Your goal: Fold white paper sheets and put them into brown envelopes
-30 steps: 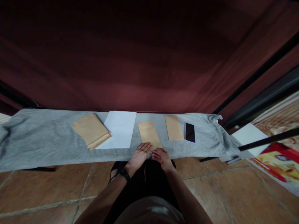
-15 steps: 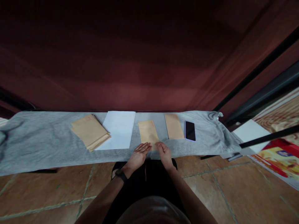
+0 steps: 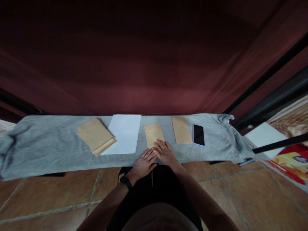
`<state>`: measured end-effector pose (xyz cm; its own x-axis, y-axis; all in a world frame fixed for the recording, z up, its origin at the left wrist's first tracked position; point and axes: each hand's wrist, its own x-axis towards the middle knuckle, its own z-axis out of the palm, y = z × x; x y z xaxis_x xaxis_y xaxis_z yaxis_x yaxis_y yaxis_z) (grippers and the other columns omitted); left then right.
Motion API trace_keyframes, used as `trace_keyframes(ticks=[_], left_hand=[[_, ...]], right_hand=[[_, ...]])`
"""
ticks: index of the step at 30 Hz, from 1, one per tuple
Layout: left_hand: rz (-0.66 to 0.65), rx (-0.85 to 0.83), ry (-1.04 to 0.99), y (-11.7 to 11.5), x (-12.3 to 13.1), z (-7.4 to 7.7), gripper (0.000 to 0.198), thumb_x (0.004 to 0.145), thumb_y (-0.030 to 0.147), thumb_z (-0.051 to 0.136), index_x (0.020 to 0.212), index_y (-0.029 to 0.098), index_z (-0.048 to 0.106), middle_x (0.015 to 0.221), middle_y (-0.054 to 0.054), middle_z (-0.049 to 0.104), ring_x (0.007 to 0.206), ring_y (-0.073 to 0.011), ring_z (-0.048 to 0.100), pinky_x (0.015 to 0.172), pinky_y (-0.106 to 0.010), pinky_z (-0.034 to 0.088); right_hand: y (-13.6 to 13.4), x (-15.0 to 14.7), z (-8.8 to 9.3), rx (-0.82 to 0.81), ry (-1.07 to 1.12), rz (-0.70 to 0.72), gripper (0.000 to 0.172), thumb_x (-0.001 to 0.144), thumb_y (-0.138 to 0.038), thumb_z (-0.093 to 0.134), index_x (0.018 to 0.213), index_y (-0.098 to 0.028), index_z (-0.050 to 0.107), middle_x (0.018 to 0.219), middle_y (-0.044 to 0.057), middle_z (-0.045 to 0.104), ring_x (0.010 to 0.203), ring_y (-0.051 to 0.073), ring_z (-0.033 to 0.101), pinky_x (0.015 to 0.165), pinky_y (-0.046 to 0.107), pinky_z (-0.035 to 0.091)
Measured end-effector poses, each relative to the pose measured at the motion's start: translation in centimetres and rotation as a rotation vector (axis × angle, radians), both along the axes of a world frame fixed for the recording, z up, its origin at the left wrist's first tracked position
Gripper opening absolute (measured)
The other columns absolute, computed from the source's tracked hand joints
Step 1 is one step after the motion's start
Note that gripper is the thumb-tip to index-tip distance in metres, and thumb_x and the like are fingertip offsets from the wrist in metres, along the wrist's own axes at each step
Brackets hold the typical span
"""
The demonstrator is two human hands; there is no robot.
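Note:
A brown envelope point(image 3: 153, 134) lies on the grey cloth point(image 3: 48, 144) right in front of me. My right hand point(image 3: 165, 152) lies flat on its near end, fingers stretched out. My left hand point(image 3: 143, 164) rests beside it at the cloth's front edge, fingers out and touching the envelope's near left corner. A black band sits on my left wrist. A second brown envelope point(image 3: 181, 130) lies just to the right.
A stack of brown envelopes point(image 3: 96, 136) and a white sheet point(image 3: 124, 133) lie to the left. A dark phone point(image 3: 199, 135) lies at the right. A dark red curtain hangs behind. The floor is brown tile. White and printed boards lie at the far right.
My right hand has slid forward onto the envelope's near end. My left hand has drawn back slightly toward the cloth's edge. The view has shifted a little.

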<state>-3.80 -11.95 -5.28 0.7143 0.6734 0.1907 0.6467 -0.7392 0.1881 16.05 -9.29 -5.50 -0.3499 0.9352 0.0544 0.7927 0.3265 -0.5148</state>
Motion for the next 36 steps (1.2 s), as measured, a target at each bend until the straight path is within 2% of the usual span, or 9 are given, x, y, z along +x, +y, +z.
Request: trace_keyframes(ticks=[3,6,12,19,24,29,36], left_hand=[[-0.004,-0.014,0.021,0.1,-0.1,0.1,0.05,0.099,0.039,0.052,0.146,0.022,0.051,0.157,-0.01,0.046,0.149,-0.025,0.037,0.125,-0.048,0.029],[-0.014,-0.024,0.045,0.2,-0.1,0.2,0.055,0.099,0.038,0.054,0.151,0.026,0.044,0.16,-0.008,0.042,0.15,-0.0249,0.034,0.124,-0.048,0.028],[-0.019,-0.037,0.069,0.3,-0.2,0.6,0.062,0.097,0.037,0.058,0.155,0.029,0.037,0.165,-0.009,0.033,0.152,-0.025,0.03,0.124,-0.047,0.028],[-0.026,-0.055,0.055,0.2,-0.2,1.0,0.065,0.096,0.034,0.06,0.156,0.03,0.034,0.166,-0.009,0.03,0.153,-0.0267,0.028,0.124,-0.048,0.027],[-0.035,-0.033,0.054,0.2,-0.2,0.5,0.067,0.095,0.032,0.06,0.157,0.029,0.033,0.165,-0.01,0.031,0.152,-0.0265,0.029,0.124,-0.047,0.026],[-0.031,-0.004,0.044,0.3,-0.3,0.0,0.066,0.096,0.035,0.059,0.156,0.029,0.034,0.165,-0.009,0.032,0.151,-0.0258,0.032,0.124,-0.045,0.026],[-0.033,-0.018,0.03,0.4,-0.4,0.0,0.059,0.097,0.039,0.056,0.154,0.029,0.041,0.161,-0.007,0.04,0.15,-0.0246,0.034,0.125,-0.045,0.024]], right_hand=[[2.6,-0.7,0.1,0.0,-0.074,0.025,0.056,0.104,-0.039,0.041,0.158,-0.025,0.035,0.167,0.005,0.025,0.156,0.025,0.02,0.126,0.048,0.01],[5.2,-1.5,0.4,0.0,-0.14,0.026,0.057,0.104,-0.037,0.038,0.158,-0.02,0.033,0.167,0.008,0.023,0.156,0.024,0.016,0.126,0.048,0.008],[9.7,-2.8,0.7,0.0,-0.186,-0.037,0.061,0.103,-0.043,0.042,0.159,-0.023,0.03,0.168,0.01,0.021,0.157,0.027,0.014,0.125,0.052,0.006],[12.9,-3.5,0.6,0.024,-0.245,-0.123,0.063,0.104,-0.048,0.04,0.159,-0.019,0.032,0.169,0.014,0.017,0.156,0.03,0.017,0.125,0.051,0.009],[12.2,-3.6,0.0,0.069,-0.298,-0.109,0.061,0.105,-0.046,0.036,0.159,-0.017,0.032,0.168,0.013,0.02,0.155,0.029,0.02,0.125,0.049,0.014],[9.8,-2.9,-0.9,0.125,-0.321,-0.011,0.059,0.106,-0.046,0.034,0.159,-0.02,0.031,0.168,0.01,0.023,0.155,0.026,0.022,0.125,0.047,0.018],[6.6,-1.8,-1.2,0.179,-0.3,0.033,0.054,0.107,-0.04,0.032,0.158,-0.02,0.034,0.166,0.009,0.027,0.154,0.023,0.026,0.125,0.044,0.022]])
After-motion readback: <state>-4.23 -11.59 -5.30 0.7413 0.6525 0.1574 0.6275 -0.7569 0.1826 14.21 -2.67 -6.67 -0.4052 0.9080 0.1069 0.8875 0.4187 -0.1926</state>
